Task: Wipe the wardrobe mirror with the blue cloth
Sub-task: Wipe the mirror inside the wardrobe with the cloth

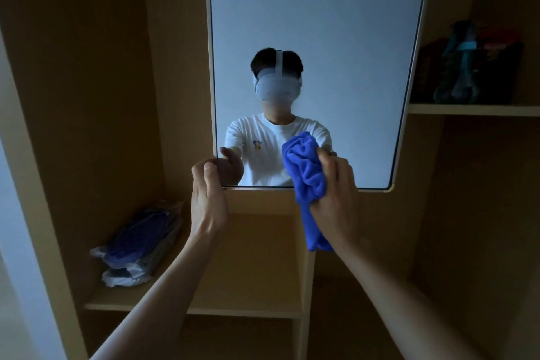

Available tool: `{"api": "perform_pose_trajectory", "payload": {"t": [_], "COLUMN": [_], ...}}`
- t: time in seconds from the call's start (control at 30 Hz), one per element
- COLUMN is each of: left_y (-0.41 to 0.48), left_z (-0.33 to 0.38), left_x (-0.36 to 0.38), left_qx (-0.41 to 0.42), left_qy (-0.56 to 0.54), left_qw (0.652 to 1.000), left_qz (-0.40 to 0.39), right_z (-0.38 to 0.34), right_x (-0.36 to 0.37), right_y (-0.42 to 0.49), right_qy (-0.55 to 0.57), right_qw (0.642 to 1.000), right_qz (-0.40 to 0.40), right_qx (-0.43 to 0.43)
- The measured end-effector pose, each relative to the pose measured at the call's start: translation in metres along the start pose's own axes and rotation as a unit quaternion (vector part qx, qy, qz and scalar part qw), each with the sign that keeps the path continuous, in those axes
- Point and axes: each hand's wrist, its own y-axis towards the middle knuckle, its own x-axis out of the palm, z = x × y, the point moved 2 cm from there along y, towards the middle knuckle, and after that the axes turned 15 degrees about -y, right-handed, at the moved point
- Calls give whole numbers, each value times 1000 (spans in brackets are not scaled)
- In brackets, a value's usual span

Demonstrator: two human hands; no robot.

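Note:
The wardrobe mirror (336, 23) is a tall panel in a pale frame at the upper centre, tilted toward me. It reflects a person in a white T-shirt wearing a headset. My left hand (208, 199) grips the mirror's lower left corner, thumb on the front edge. My right hand (336, 193) grips the bunched blue cloth (305, 172) against the lower right part of the glass. The cloth's tail hangs down below the mirror's bottom edge.
The mirror hangs inside a wooden wardrobe. A plastic-wrapped blue bundle (140, 245) lies on the lower left shelf (248, 272). Dark bags (467, 64) stand on the upper right shelf (473, 109). A vertical divider panel (305, 286) stands below the mirror.

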Motion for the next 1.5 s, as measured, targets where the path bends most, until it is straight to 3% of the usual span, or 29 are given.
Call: {"api": "perform_pose_trajectory", "payload": {"t": [0.2,0.47,0.7,0.9,1.27,1.5], "left_y": [-1,-2,-3,-4,5,10], "left_z": [-1,-6,-5,-1,1,0], "left_x": [2,3,3,3,-7,-12], "left_qx": [7,19,8,-2,-52,-91], "left_qy": [29,32,24,2,-88,-146], "left_qw": [1000,999,1000,1000,994,983], "left_qz": [-5,-17,-15,-31,-42,-64], "right_z": [54,116,70,16,-86,-122], "right_x": [-18,-39,-50,-25,20,34], "right_y": [9,-11,3,1,1,0], "right_qy": [-27,-50,27,40,4,8], "right_qw": [997,990,992,993,997,992], "right_qz": [-49,47,61,1,-65,-100], "right_qx": [43,122,105,111,-46,-72]}}
